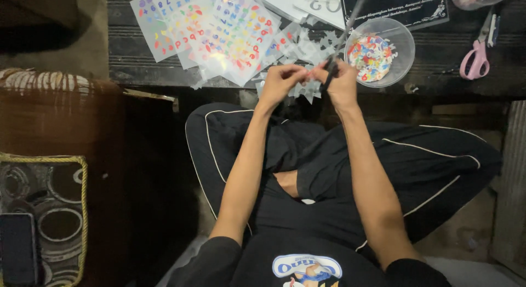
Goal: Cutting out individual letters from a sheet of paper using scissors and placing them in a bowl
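Because my hands meet over my lap at the table (126,57) edge, a slip could drop the tiny piece into the dark below. My left hand (280,81) is pinched shut on something too small to tell; my right hand (341,81) is clamped on the tool (342,37), whose tip sits against the left fingertips. The bowl (402,43) lies just beside my right hand, easy to knock.

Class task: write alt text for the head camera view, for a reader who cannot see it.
Seen from above, a seated person's left hand and right hand meet over a dark low table, the right holding a thin dark tool. Nearby lie colourful sticker sheets, a clear bowl of stickers and pink scissors.
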